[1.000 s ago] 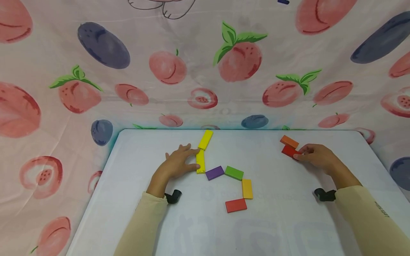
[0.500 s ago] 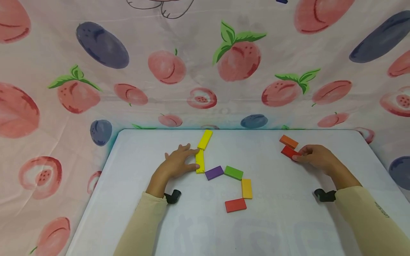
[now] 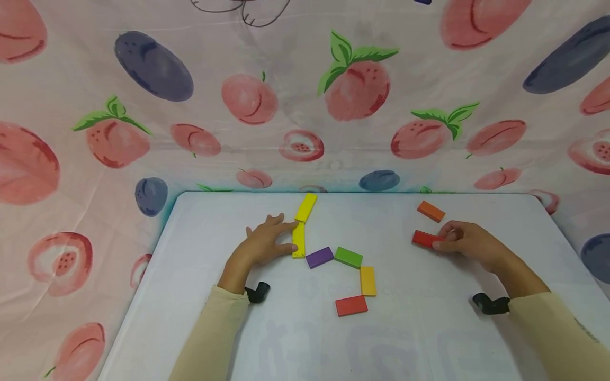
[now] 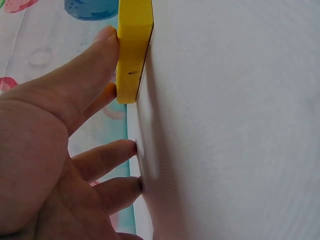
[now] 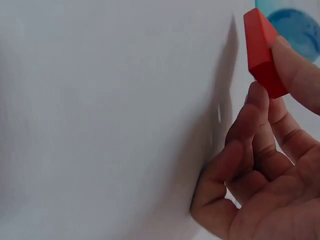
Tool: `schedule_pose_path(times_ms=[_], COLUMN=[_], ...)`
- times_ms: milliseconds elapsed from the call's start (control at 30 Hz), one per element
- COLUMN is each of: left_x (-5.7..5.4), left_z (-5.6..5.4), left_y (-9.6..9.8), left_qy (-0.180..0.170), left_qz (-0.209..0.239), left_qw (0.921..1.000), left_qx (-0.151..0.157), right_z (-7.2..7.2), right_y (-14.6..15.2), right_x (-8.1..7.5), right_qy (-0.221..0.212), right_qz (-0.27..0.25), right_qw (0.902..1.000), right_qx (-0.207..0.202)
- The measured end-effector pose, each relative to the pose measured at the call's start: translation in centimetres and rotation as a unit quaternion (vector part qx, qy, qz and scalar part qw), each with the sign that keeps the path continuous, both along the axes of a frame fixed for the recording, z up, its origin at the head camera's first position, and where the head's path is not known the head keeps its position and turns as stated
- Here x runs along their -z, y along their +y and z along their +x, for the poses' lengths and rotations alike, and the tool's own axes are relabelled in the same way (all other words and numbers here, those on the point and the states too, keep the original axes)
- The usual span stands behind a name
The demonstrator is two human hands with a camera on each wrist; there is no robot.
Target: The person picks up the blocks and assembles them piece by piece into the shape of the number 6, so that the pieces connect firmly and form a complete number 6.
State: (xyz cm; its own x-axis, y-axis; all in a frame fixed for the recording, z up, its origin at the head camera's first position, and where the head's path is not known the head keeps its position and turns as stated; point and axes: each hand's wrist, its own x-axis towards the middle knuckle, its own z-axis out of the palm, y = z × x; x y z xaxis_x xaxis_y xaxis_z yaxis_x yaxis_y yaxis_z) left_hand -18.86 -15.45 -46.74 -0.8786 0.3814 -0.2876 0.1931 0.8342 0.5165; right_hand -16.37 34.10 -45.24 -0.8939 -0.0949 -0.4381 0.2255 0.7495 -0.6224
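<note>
In the head view, my left hand [image 3: 264,242] rests its thumb and index finger on a yellow block [image 3: 298,243], the other fingers spread. The left wrist view shows those fingertips against one face of this yellow block [image 4: 134,55], which has a small dark mark. My right hand [image 3: 472,243] pinches a red block [image 3: 424,238] by one end. In the right wrist view, the thumb lies on one side of the red block [image 5: 260,50] and fingers are on the other. An orange block [image 3: 431,211] lies just behind it, apart from the hand.
Another yellow block [image 3: 306,207] meets the far end of the touched one. From its near end a curve of flat blocks runs on: purple [image 3: 320,257], green [image 3: 348,257], amber [image 3: 368,281], red [image 3: 351,306]. A fruit-print cloth [image 3: 295,95] rises behind the white table [image 3: 214,211].
My right hand has drawn the red block away from the orange block, toward me and slightly left, and turned it a little. The left hand and the curve of blocks stay put.
</note>
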Motion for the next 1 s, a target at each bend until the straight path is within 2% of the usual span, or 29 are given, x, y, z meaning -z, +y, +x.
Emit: schedule_pose_path(times_ms=[267, 400, 633, 800, 1000], left_x=[0.0, -0.1, -0.1, -0.2, -0.2], left_z=[0.0, 0.1, 0.1, 0.0, 0.0], left_y=[0.0, 0.0, 0.0, 0.0, 0.0], left_qy=[0.002, 0.003, 0.002, 0.001, 0.0], left_qz=[0.001, -0.001, -0.002, -0.001, -0.003], left_qw=[1.0, 1.0, 1.0, 1.0, 1.0], left_qx=[0.0, -0.001, 0.001, 0.002, 0.003], right_z=[1.2, 1.5, 1.8, 2.1, 2.4], right_y=[-2.8, -3.9, -5.4, -6.2, -7.4], right_x=[-0.5, -0.6, -0.8, -0.8, -0.7], right_qy=[0.008, -0.007, -0.059, -0.087, -0.111], right_qz=[-0.084, -0.135, -0.191, -0.225, -0.282], right_qw=[0.9964, 0.9908, 0.9795, 0.9702, 0.9528], right_qx=[-0.003, 0.006, 0.028, 0.026, 0.024])
